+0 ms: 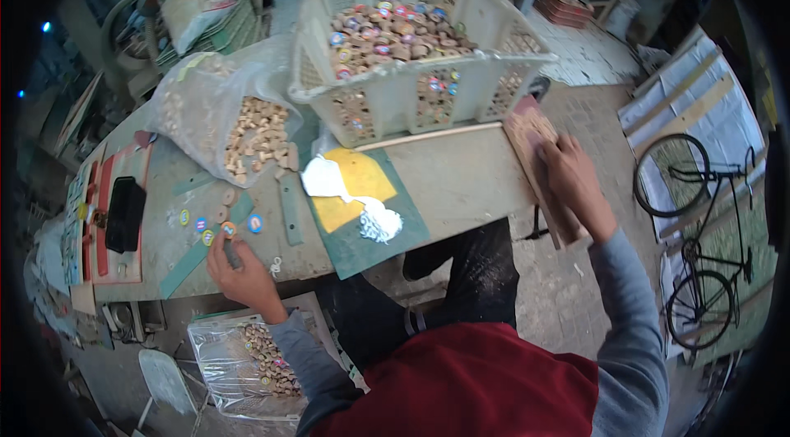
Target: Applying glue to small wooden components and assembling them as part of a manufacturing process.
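My left hand (pixel 239 272) rests at the near edge of the workbench (pixel 461 182), fingers closed on a short dark stick-like tool (pixel 233 254). Just beyond it lie a few small round wooden discs with coloured faces (pixel 226 228). My right hand (pixel 573 182) lies flat on a brown wooden board (pixel 535 153) that overhangs the bench's right end. A cream plastic crate (pixel 411 95) heaped with wooden discs (pixel 395 34) stands at the back of the bench.
A clear bag of plain wooden pieces (pixel 247 137) lies left of the crate. A green mat with a yellow sheet and white rag (pixel 362 202) sits mid-bench. A black phone (pixel 125 213) lies far left. A bag of discs (pixel 255 363) is below; a bicycle (pixel 699 248) leans right.
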Tool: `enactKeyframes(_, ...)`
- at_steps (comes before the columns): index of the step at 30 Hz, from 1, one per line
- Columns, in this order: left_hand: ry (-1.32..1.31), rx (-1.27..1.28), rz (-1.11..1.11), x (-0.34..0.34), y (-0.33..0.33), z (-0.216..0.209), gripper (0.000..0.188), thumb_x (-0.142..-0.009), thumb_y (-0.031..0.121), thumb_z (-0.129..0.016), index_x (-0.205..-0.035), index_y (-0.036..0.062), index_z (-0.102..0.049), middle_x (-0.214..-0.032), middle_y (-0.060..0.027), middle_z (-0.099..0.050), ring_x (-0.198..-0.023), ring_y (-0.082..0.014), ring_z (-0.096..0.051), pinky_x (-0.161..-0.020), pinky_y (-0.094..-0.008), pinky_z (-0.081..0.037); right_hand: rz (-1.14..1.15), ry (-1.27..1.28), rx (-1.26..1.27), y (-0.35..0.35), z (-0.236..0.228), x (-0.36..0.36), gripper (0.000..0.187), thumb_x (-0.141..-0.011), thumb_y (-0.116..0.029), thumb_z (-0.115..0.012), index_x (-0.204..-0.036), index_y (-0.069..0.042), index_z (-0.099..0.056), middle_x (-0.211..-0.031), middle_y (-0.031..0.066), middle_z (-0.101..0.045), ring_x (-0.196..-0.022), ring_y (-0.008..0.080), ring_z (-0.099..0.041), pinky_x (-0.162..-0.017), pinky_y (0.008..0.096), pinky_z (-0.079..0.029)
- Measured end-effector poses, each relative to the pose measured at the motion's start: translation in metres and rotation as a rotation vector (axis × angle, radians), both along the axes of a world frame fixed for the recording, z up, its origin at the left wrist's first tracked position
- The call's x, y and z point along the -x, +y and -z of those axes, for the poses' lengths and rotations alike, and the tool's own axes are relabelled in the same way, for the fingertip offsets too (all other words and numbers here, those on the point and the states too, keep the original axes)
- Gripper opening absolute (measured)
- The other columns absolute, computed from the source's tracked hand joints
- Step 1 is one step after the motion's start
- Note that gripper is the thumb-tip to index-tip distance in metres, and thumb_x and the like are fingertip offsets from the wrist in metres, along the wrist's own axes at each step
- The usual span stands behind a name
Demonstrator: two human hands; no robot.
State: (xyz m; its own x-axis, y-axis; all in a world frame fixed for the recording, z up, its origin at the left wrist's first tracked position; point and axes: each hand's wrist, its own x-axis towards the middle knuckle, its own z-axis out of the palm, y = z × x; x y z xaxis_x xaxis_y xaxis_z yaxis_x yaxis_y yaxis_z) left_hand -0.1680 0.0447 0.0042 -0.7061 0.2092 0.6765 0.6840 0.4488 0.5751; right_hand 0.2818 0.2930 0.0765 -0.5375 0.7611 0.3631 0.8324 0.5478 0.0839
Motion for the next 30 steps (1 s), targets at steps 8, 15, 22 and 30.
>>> enactKeyframes(8, 0.12, 0.052, -0.045, 0.012, -0.019, 0.002, 0.026, -0.089, 0.01, -0.065, -0.112, 0.0016, -0.071, -0.115, -0.0124, -0.07, -0.108, -0.0323, -0.061, -0.096, -0.044, -0.045, -0.065, -0.014, 0.206, -0.037, -0.016, -0.017, 0.02, -0.087, -0.012, -0.059, -0.104, -0.008, -0.069, -0.095, 0.014, -0.06, -0.094, 0.0321, -0.06, -0.079, 0.0419, -0.052)
enactKeyframes(15, 0.086, 0.061, -0.082, 0.008, -0.009, 0.002, 0.025, -0.089, 0.01, -0.066, -0.112, 0.0038, -0.072, -0.115, -0.0106, -0.07, -0.108, -0.0307, -0.061, -0.095, -0.0435, -0.046, -0.043, 0.014, 0.1, 0.02, -0.01, 0.009, 0.018, -0.09, -0.017, -0.058, -0.102, -0.008, -0.068, -0.095, 0.0154, -0.059, -0.094, 0.0329, -0.06, -0.077, 0.0431, -0.052)
enactKeyframes(22, 0.169, 0.04, -0.102, 0.007, -0.012, 0.002, 0.025, -0.09, 0.01, -0.066, -0.113, 0.004, -0.072, -0.116, -0.0094, -0.069, -0.108, -0.0295, -0.061, -0.095, -0.0425, -0.044, -0.077, -0.037, 0.202, -0.033, -0.021, -0.014, 0.018, -0.088, -0.015, -0.059, -0.101, -0.008, -0.069, -0.093, 0.0147, -0.059, -0.089, 0.0333, -0.061, -0.074, 0.0426, -0.052)
enactKeyframes(30, 0.12, 0.043, -0.099, 0.006, -0.012, 0.0, 0.025, -0.092, 0.014, -0.064, -0.113, 0.0047, -0.072, -0.116, -0.0088, -0.069, -0.109, -0.0295, -0.06, -0.096, -0.0422, -0.044, -0.153, 0.037, 0.063, 0.023, -0.014, 0.017, 0.019, -0.09, -0.016, -0.058, -0.105, -0.007, -0.067, -0.093, 0.0151, -0.06, -0.089, 0.0337, -0.06, -0.075, 0.0434, -0.05)
